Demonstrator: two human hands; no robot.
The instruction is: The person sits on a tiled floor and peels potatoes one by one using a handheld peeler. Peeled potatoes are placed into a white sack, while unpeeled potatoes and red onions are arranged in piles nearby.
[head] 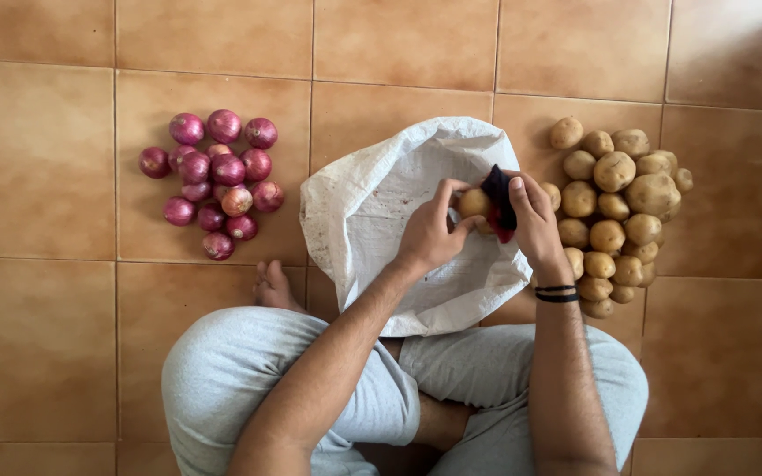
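Onion heap (216, 182) left, potato heap (617, 211) right; bare tiles (37, 335) beyond.

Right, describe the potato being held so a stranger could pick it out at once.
Find the white sack spread on the tiled floor between the onions and the potato pile. Above it, the left hand holds one potato against the right hand's dark cloth. It alone is off the floor.

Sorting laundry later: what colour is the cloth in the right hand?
Dark, near black, with a red part; the cloth shows in the head view, in the right hand.
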